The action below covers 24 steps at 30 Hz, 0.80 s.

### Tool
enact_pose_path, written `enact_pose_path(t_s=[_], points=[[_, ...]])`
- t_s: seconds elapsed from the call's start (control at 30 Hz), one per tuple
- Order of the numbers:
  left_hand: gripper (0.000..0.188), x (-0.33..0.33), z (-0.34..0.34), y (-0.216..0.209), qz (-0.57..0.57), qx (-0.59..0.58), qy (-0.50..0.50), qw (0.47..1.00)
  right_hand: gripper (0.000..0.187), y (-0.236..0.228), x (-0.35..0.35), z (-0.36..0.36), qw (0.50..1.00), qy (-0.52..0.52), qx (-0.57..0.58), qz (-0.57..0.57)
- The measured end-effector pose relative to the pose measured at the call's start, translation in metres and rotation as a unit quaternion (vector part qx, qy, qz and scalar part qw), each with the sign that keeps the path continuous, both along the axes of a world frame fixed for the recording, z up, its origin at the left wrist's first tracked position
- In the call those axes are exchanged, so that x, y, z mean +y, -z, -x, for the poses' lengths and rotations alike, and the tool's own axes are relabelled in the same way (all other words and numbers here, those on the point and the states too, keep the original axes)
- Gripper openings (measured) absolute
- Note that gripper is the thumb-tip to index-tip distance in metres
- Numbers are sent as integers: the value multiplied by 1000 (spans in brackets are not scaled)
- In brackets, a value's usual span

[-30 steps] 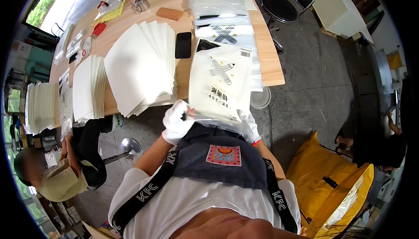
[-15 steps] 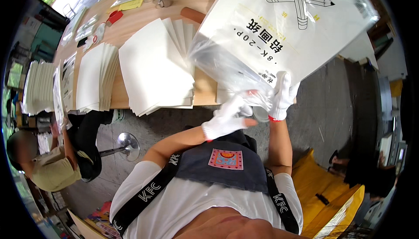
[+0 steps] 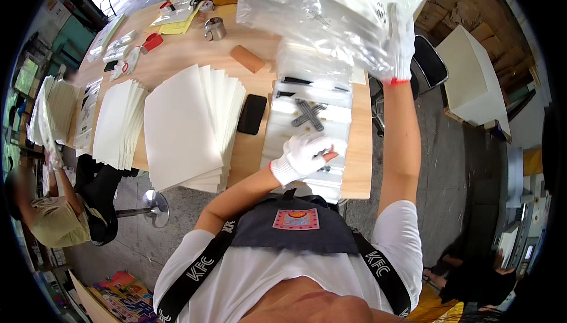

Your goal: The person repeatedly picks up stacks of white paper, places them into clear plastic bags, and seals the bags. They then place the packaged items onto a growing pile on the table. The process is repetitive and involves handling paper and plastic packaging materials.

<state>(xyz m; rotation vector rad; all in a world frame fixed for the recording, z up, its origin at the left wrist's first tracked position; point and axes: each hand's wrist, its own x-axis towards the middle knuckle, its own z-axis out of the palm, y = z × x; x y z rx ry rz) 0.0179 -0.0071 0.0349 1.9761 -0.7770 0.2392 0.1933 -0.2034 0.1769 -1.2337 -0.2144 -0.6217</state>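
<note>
My right hand (image 3: 401, 45), in a white glove with a red cuff, grips the lower edge of a large clear plastic bag (image 3: 313, 7) with white drawing paper inside. The bag is raised over the far side of the table, partly out of view. My left hand (image 3: 304, 155) is gloved too, with bare thumb and fingertip showing. Its fingers are curled together low over a stack of clear printed plastic bags (image 3: 331, 122) marked with crossed pencils; anything between them is too small to tell. Left of it lie fanned stacks of white paper (image 3: 183, 128).
A black phone (image 3: 252, 114) and a brown block (image 3: 247, 58) lie on the wooden table (image 3: 248, 163). Farther back are a metal cup (image 3: 214, 29) and red tape (image 3: 152, 42). Another person (image 3: 56, 205) sits at the left holding a plastic bag. A black chair (image 3: 430, 63) stands right.
My right hand has carried the bagged paper up and away, uncovering the stack of printed bags and the phone. My left hand has left the bag's lower edge and come over that stack.
</note>
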Motion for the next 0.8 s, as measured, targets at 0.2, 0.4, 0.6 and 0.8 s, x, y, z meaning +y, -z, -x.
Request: enact_pose_path(t_s=[0.2,0.4,0.6,0.8], points=[[12,4,-8,72,-70,150,-78,983,45,51,-33,-134,984,-135,98,-57],[16,30,17,106,-106,307,-147,934,53,276,-48,-261,973,-131,188,13],[15,46,40,140,-167,351,-125,913,45,360,-51,-259,913,-114,382,87],[17,55,28,152,-224,332,-46,915,40,338,-75,-221,925,-172,339,-20]])
